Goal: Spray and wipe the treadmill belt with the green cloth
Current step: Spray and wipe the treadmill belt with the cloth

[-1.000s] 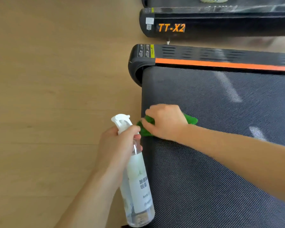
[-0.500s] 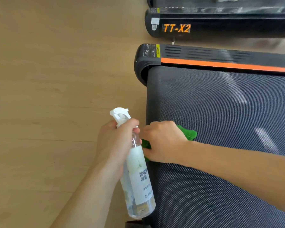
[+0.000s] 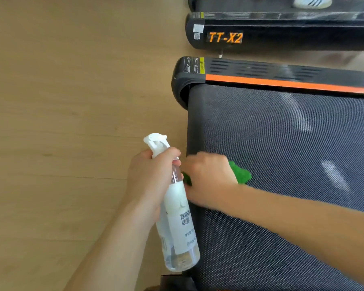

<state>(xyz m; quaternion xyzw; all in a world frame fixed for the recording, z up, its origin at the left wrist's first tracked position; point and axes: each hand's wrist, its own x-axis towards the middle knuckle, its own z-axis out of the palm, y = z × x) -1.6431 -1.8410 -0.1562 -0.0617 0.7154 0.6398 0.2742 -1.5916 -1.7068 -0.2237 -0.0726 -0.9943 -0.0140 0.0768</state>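
Left hand [image 3: 151,177] is wrapped around the neck of a clear plastic spray bottle with a white trigger head and white label [image 3: 177,208], fingers curled tight just below the trigger; bottle is tilted, head pointing up and left, base hanging low near the bottom of the view, over the edge where the floor meets the treadmill. Right hand [image 3: 208,177] lies palm down on a crumpled bright green cloth [image 3: 241,174], fingers bent over it and pressing it onto the dark textured treadmill belt [image 3: 282,143]; cannot tell whether the fingers actually pinch the cloth or just press it. Cloth sits at the belt's left edge, mostly hidden under the hand, a green bit showing to the right of the knuckles and a sliver to the left, just beside the bottle. The two hands are near each other, almost touching. Belt has pale glare streaks. Black side rail with an orange stripe [image 3: 282,81] runs along the far side of the belt. Beyond it, a second black treadmill marked TT-X2 in orange [image 3: 225,37], with a white striped shoe [image 3: 312,2] on top. Light wooden floor [image 3: 72,101] fills the left side.
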